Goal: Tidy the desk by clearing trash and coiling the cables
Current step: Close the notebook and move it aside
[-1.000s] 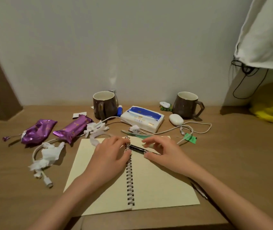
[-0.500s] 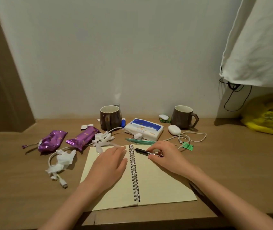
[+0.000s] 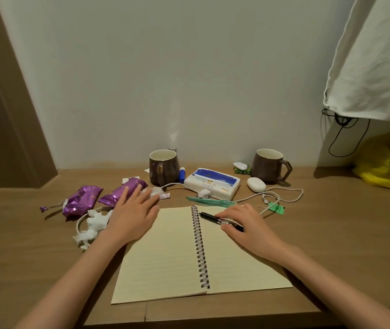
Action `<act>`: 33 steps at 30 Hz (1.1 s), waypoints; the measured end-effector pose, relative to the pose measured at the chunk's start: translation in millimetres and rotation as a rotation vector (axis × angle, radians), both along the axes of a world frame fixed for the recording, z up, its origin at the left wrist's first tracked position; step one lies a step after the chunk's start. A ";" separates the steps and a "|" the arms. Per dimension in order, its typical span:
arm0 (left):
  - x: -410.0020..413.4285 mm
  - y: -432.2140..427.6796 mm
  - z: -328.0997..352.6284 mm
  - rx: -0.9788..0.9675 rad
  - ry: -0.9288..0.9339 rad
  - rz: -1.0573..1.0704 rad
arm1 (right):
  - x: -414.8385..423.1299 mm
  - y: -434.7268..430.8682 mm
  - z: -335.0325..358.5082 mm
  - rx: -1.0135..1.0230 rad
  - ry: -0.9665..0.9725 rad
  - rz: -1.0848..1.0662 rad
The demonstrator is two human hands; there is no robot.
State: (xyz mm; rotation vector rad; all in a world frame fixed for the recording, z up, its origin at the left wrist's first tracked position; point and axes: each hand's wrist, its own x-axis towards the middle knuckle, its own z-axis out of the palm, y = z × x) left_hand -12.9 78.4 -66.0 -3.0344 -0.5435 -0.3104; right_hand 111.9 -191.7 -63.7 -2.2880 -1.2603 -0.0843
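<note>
Purple snack wrappers (image 3: 80, 203) and crumpled tissue (image 3: 96, 222) lie at the left of a wooden desk (image 3: 331, 233). The person's left hand (image 3: 134, 214), fingers straight, spread and holding nothing, reaches past the open notebook (image 3: 172, 252) to the nearer wrapper; contact cannot be told. The right hand (image 3: 248, 224) curls its fingers over a black pen (image 3: 209, 217) on the right page. A white cable (image 3: 284, 198) loops just behind it, before two brown mugs (image 3: 163, 166).

right hand (image 3: 251, 225) gripping pen (image 3: 212, 218), open notebook (image 3: 165, 257)
</note>
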 end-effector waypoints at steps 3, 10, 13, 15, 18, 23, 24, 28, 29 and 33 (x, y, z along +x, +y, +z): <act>4.3 -1.1 -0.3 0.006 -0.047 0.013 | -1.1 -3.2 -2.0 0.021 -0.022 0.005; 6.1 -45.5 20.2 -0.089 -0.206 -0.068 | 2.5 -27.7 7.2 0.041 -0.093 -0.319; 11.9 -77.6 28.1 -0.177 -0.150 -0.186 | 3.6 -38.0 9.4 -0.041 0.025 -0.409; 18.3 -94.6 26.2 -0.227 -0.065 -0.251 | 3.2 -42.2 9.1 -0.080 0.078 -0.432; 27.6 -107.6 17.4 -0.278 0.065 -0.293 | 4.2 -48.1 11.4 -0.138 0.112 -0.445; 30.8 -108.5 9.7 -0.308 0.088 -0.313 | 21.3 -55.7 16.0 -0.211 0.120 -0.480; 30.4 -106.8 8.4 -0.317 0.091 -0.318 | 27.4 -56.5 16.1 -0.208 0.092 -0.504; 27.2 -100.9 5.0 -0.362 0.109 -0.333 | 50.2 -53.7 19.6 -0.179 -0.026 -0.559; 25.8 -100.5 4.8 -0.365 0.110 -0.334 | 54.3 -51.9 20.5 -0.164 -0.045 -0.561; 19.3 -100.8 3.3 -0.371 0.096 -0.341 | 70.0 -45.3 18.3 -0.115 -0.097 -0.577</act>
